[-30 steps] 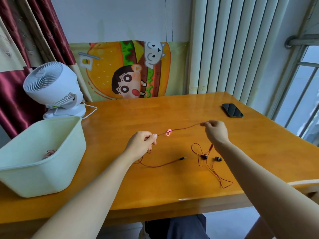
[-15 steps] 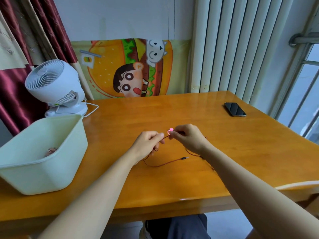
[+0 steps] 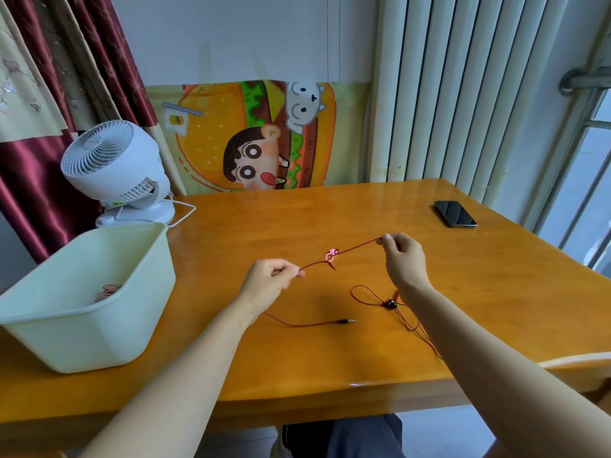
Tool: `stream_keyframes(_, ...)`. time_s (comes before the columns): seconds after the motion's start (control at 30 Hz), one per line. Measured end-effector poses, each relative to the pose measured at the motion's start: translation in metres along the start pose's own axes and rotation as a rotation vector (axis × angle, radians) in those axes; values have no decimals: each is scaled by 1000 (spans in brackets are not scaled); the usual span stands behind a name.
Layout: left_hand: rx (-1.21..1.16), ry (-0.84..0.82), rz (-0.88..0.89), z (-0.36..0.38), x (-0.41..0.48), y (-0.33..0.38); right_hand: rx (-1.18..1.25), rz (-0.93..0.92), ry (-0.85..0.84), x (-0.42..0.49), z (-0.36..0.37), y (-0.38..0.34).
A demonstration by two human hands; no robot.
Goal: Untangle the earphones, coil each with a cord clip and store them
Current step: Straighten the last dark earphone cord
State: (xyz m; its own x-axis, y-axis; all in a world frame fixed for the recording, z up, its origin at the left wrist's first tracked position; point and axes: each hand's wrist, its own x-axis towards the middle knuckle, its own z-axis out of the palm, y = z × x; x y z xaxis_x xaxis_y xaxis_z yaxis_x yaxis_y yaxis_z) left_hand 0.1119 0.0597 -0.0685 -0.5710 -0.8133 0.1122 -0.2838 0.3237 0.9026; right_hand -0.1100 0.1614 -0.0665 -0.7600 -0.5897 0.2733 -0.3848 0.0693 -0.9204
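1. The left hand (image 3: pixel 267 280), at centre frame, pinches the red earphone cord (image 3: pixel 358 246) between thumb and forefinger. The right hand (image 3: pixel 403 259), just right of centre, pinches the same cord further along. The hands are apart, and the cord runs fairly taut between them above the table (image 3: pixel 330 213).
2. A small pink clip (image 3: pixel 331 254) sits on the cord about midway between the two hands.
3. The rest of the cord trails down to the table. The plug (image 3: pixel 347 321) lies below centre, and the earbuds (image 3: pixel 390 304) lie among loose loops beside the right forearm.
4. A pale green bin (image 3: pixel 82 342) stands at the left of the frame. Something small lies inside it, too unclear to name.
5. The untangling looks mostly done, and the step in hand seems to be setting the clip on the cord. Coiling has not yet begun.
6. The next move likely calls for winding the slack into even loops without snagging those near the earbuds. The clip then closes round the bundle, which goes into the bin.
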Motion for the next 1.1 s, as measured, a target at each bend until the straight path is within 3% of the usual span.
stream_keyframes(0.1,59,229,-19,-3,4,-10,-21,68,62,5,-3,13)
stream_keyframes(0.27,192,429,-129,0,10,-7,-48,120,87,5,3,22)
stream_keyframes(0.6,222,596,-255,-16,16,-24,-32,84,32,2,7,23)
stream_keyframes(0.73,434,524,-300,-20,17,-32,2,1,-55,-3,9,13)
stream_keyframes(0.8,516,528,-177,-12,16,-24,18,-51,-97,-7,12,6)
stream_keyframes(0.87,479,479,65,2,16,-9,28,-105,-145,-10,15,1)
stream_keyframes(0.93,339,287,223,20,16,8,34,-158,-209,-12,19,-5)
stream_keyframes(1.03,157,-111,178,43,16,29,16,-222,-284,-16,20,-11)
stream_keyframes(1.1,139,-215,177,49,16,29,-4,-233,-250,-14,17,-11)
